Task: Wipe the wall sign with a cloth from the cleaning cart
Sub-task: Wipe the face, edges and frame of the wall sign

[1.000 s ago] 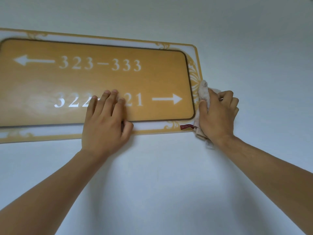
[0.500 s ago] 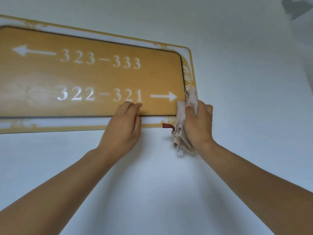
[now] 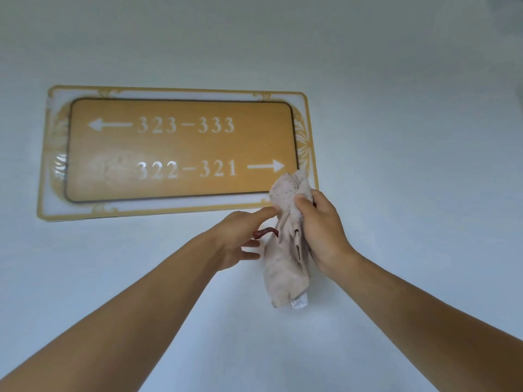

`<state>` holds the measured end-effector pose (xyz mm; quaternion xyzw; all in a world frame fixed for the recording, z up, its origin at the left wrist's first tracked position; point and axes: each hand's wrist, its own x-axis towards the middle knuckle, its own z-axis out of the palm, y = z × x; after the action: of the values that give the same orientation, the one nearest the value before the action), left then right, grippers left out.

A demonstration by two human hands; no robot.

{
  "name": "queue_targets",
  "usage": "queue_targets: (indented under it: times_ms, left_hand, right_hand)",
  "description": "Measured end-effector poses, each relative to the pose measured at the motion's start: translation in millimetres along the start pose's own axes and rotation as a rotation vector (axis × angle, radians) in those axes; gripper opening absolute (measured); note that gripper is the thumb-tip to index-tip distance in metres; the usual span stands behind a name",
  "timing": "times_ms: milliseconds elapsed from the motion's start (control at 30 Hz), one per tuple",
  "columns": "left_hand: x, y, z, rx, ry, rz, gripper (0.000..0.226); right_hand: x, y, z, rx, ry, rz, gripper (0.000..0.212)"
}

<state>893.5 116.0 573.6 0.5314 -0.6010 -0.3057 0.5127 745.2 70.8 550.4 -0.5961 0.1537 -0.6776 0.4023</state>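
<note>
Sign had smudge at lower left. Right hand squeezed cloth; left hand loose, fingers apart. Bunched cloth might miss smudge.

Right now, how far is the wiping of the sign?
Done: the cloth is fetched, and most of the sign looks clean. In hand: the right hand grips the cloth in front of the sign's lower right corner; the left hand touches it with straight fingers. Left: a whitish patch beside "322", which may be glare or a smear.
</note>
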Motion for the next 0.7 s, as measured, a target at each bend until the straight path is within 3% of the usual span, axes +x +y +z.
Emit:
queue_targets:
  times_ms: [133, 333, 433, 500, 700]
  left_hand:
    - [-31, -6, 25, -0.051, -0.040, -0.053, 0.060]
    - [-72, -17, 37, -0.071, -0.055, 0.017, 0.037]
    - [-92, -16, 40, -0.097, -0.034, 0.010, 0.042]
    - [-107, -15, 39, -0.123, -0.012, -0.014, 0.048]
    - [-132, -16, 22, -0.074, 0.038, -0.028, 0.064]
  right_hand:
    - [-36, -21, -29, 0.242, -0.106, 0.159, 0.021]
    - [-72, -40, -49, 0.288, -0.163, 0.254, 0.020]
    - [-85, -50, -50, 0.252, -0.128, 0.303, 0.027]
    - [-94, -56, -47, 0.211, -0.126, 0.343, 0.021]
    - [-114, -68, -29, 0.116, -0.262, 0.377, 0.026]
